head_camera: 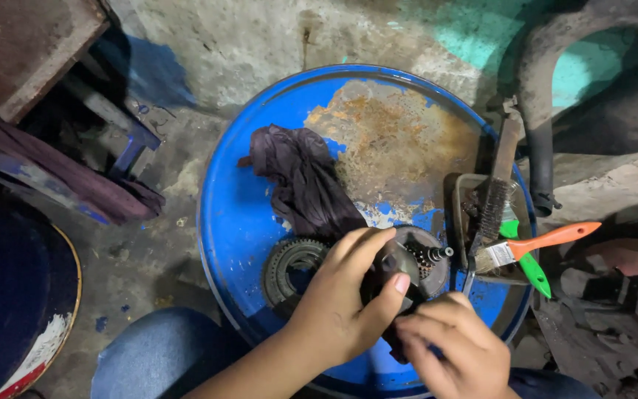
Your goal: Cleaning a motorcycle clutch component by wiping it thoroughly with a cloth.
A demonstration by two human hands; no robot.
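head view looks down on a blue drum with a rusty patch on its lid. at the drum's near edge the left hand curls its fingers around a dark round metal part, thumb pressed on its side. just beside it, the right hand has its fingers pressed together, pinching at the part's lower edge; what they grip is hidden. a toothed gear lies on the lid touching the left hand's far side. a dark purple rag trails from the drum's middle down under the hands. at the drum's right rim a tray holds a wire brush and an orange-handled paintbrush.
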